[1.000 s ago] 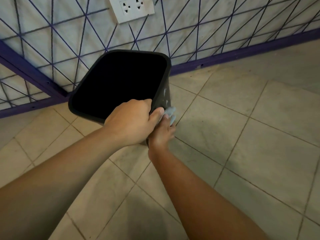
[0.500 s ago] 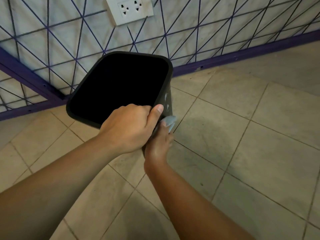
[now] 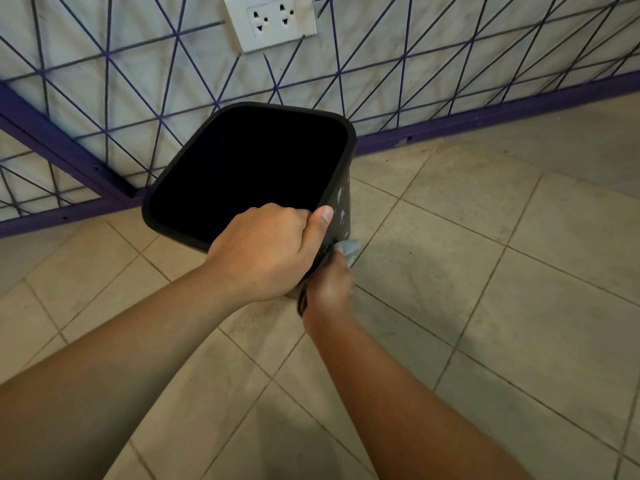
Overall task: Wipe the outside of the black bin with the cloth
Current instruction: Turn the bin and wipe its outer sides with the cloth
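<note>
The black bin is a square plastic bin, tilted with its dark opening toward me, above the tiled floor by the wall. My left hand grips its near rim at the right corner, thumb on the outer wall. My right hand is lower, beside the bin's right outer side, and presses a light blue-grey cloth against it. Only a small fold of the cloth shows above my fingers. The bin's right wall carries pale smears.
A white double wall socket sits above the bin on a pale wall with purple crossing lines. A purple skirting runs along the wall's foot. Beige floor tiles spread to the right and toward me.
My right hand with the cloth has slid down the bin's right side, away from the rim. My left hand keeps its hold on the rim.
</note>
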`<state>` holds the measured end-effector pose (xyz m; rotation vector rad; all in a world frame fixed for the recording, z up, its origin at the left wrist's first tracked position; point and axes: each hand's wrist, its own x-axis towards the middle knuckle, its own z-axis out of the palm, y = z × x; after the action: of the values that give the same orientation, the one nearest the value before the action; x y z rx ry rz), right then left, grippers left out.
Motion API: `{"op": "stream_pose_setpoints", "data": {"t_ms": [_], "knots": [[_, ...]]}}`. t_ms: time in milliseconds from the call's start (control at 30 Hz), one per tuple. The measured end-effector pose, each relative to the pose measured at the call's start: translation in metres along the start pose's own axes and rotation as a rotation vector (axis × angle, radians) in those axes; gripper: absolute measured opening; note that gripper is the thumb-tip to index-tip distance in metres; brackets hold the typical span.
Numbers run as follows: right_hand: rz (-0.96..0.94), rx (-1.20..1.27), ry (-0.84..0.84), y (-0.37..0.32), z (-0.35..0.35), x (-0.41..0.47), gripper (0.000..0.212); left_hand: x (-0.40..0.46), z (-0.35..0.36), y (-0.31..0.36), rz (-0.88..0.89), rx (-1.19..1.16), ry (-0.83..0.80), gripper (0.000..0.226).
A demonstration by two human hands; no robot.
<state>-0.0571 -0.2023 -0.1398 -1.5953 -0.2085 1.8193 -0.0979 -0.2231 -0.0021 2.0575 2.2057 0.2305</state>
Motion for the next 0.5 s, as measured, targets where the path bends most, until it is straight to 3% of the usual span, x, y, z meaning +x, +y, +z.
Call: {"op": "stream_pose_setpoints", "data": {"t_ms": [67,200,367,500], "knots": [[-0.046,-0.059,-0.031,0.007,-0.004,-0.013,0.056,0.0,-0.001,-0.001,-0.009,-0.012,0.002,0.056],[0.015,-0.163,0.071,0.003,-0.006,0.005,0.062,0.001,-0.001,-0.002,-0.002,-0.029,-0.004,0.057],[-0.103,-0.18,-0.055,0.018,-0.018,-0.017,0.054,0.002,-0.002,-0.003,0.012,-0.044,-0.009,0.054],[-0.063,-0.261,0.061,0.011,-0.013,0.003,0.058,0.004,0.0,-0.007,0.033,-0.053,-0.007,0.057]]}}
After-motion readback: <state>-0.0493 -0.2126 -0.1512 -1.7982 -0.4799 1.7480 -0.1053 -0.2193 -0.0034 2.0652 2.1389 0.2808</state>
